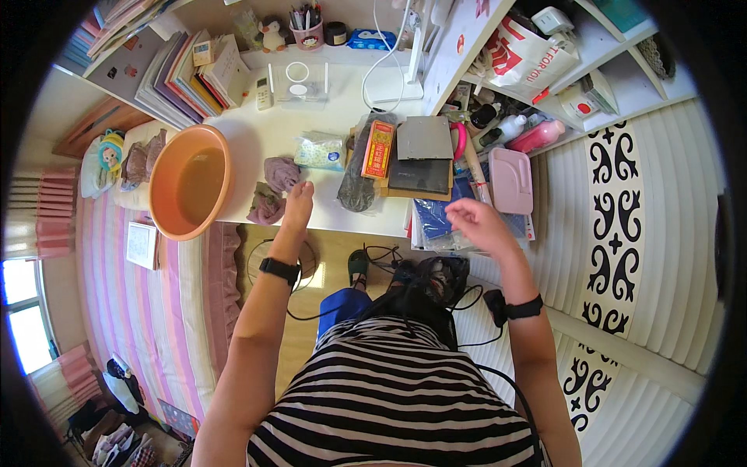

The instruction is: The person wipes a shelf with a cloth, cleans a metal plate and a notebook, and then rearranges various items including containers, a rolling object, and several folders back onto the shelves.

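Observation:
My left hand is over the front edge of the white desk, its fingers stretched out with nothing seen in them. Right beside it lie two crumpled cloths: a mauve-grey cloth and a pinkish-brown patterned cloth at the edge. My right hand hovers, fingers loosely bent and apart, near a blue packet on papers at the desk's right front; it appears to hold nothing. An orange basin with murky water stands to the left.
A soft plastic pack, a red-and-yellow box, a grey flat box and a pink plastic case lie on the desk. Books stand at the back left. Cables hang below; a striped bed is at left.

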Demonstrator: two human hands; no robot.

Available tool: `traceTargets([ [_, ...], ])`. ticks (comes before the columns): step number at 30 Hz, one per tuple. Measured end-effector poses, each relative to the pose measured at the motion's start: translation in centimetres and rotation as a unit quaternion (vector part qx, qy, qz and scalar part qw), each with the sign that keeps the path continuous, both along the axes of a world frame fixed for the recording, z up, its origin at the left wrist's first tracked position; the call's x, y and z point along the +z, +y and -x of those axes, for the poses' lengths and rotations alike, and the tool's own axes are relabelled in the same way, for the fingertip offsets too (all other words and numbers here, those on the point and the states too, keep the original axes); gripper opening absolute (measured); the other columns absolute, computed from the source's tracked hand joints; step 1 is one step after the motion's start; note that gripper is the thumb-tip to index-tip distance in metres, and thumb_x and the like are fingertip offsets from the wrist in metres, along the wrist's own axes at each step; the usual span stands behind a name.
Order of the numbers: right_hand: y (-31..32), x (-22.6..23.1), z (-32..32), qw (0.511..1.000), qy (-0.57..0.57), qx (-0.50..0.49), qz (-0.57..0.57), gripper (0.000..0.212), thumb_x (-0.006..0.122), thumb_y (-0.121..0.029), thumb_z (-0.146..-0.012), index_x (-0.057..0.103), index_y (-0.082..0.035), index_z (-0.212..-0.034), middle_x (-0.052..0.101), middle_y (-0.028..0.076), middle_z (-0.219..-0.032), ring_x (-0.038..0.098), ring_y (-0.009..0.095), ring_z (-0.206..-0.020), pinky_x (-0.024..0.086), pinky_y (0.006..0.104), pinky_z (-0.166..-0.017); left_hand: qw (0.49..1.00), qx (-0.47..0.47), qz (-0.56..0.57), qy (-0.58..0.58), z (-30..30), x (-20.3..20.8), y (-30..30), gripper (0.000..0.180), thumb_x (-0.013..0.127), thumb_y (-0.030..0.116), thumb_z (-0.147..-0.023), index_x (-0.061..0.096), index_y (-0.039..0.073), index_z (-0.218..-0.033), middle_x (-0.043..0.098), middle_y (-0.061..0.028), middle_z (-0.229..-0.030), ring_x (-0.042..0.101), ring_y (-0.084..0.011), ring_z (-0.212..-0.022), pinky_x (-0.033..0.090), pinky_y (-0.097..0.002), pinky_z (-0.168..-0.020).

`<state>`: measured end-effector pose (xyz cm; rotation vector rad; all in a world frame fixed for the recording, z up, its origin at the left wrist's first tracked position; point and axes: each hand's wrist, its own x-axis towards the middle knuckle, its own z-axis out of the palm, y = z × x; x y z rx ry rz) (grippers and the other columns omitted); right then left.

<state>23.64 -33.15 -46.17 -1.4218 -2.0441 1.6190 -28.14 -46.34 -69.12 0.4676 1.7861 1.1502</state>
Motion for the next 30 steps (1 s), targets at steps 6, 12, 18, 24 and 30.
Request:
traceTargets([
  [6,7.4,-2.7,2.6,0.994,-0.033,-0.096,0.042,0.032,0.092,-0.027,-0.13,0.094,-0.002,-0.149,0.095,0.007,-0.125,0.09,0.017,-0.108,0.071,0.0373,-0.095,0.997,0.02,-0.069,-0.024,1.4,-3.8,1.9,0.066,0.078,0.046,-0.133,0.077,-0.003,-0.176,0.083,-0.0132,-0.161,0.072,-0.0282,-0.152,0.053,-0.0451,-0.136],
  [12,8.9,-4.2,5.1,0.997,-0.026,-0.062,-0.036,0.032,0.091,-0.029,-0.131,0.093,-0.002,-0.148,0.094,0.006,-0.122,0.088,0.017,-0.107,0.071,0.0367,-0.097,0.995,-0.004,-0.057,-0.085,-0.2,-1.3,1.6,0.083,0.076,0.046,-0.134,0.061,-0.002,-0.2,0.066,-0.0231,-0.203,0.054,-0.0344,-0.191,0.036,-0.0464,-0.158],
  [18,6.3,-3.4,6.5,0.998,-0.039,-0.048,0.014,0.032,0.088,-0.03,-0.134,0.091,-0.005,-0.154,0.091,0.003,-0.124,0.087,0.014,-0.11,0.069,0.0346,-0.09,0.957,0.07,0.012,0.281,2.5,-1.2,-3.0,0.059,0.083,0.031,-0.13,0.077,-0.002,-0.179,0.082,-0.0183,-0.168,0.072,-0.0266,-0.155,0.053,-0.0416,-0.133],
  [24,3.8,-3.7,3.7,0.994,-0.049,-0.092,0.04,0.03,0.088,-0.03,-0.134,0.092,-0.007,-0.152,0.092,0.002,-0.123,0.087,0.013,-0.109,0.069,0.0347,-0.089,0.888,0.068,0.123,0.439,7.4,0.4,-5.3,0.049,0.084,0.025,-0.13,0.08,-0.001,-0.171,0.084,-0.0135,-0.155,0.074,-0.0225,-0.142,0.056,-0.0392,-0.124],
  [30,4.1,-6.4,2.2,0.998,0.002,-0.065,0.014,0.029,0.091,-0.029,-0.133,0.093,-0.005,-0.149,0.094,0.004,-0.121,0.089,0.014,-0.109,0.071,0.0345,-0.09,0.951,0.06,0.083,0.29,10.0,1.7,-7.3,0.039,0.085,0.019,-0.13,0.082,0.0,-0.163,0.085,-0.0087,-0.141,0.076,-0.0185,-0.129,0.059,-0.0367,-0.115],
])
